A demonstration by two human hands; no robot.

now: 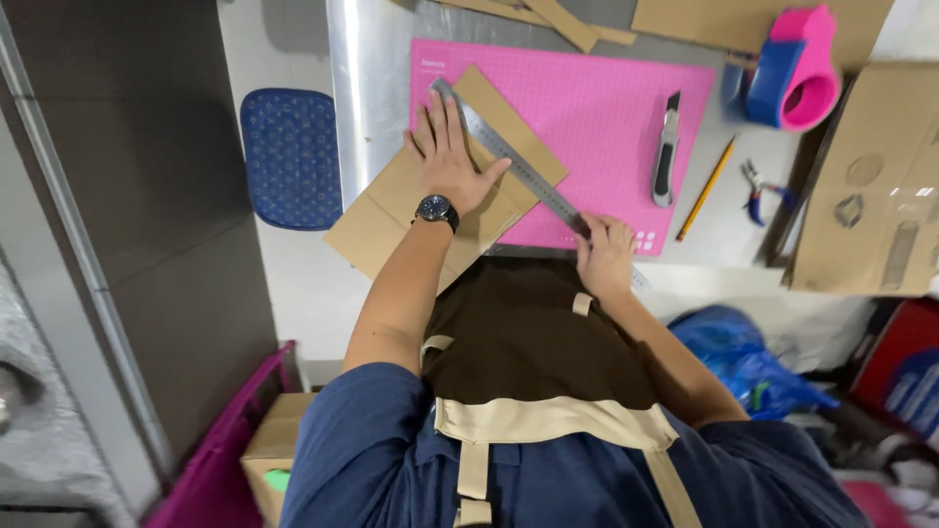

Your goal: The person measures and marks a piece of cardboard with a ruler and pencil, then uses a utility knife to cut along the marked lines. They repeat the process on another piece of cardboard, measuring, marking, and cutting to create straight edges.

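My left hand point(448, 156) lies flat, fingers spread, on a brown cardboard sheet point(386, 210) that rests partly on a pink cutting mat point(597, 108). A long steel ruler point(518, 166) runs diagonally across the cardboard, under the left hand's fingers. My right hand point(604, 252) is closed at the ruler's near end, at the mat's front edge; whether it holds a tool I cannot tell. A dark watch sits on my left wrist.
On the mat lies a utility knife point(666, 152). A pencil point(706, 188), small pliers point(758, 191) and a pink-and-blue tape dispenser point(797, 73) lie to the right. Cardboard pieces point(871, 176) are at right and back. A blue cushioned stool point(290, 156) stands left.
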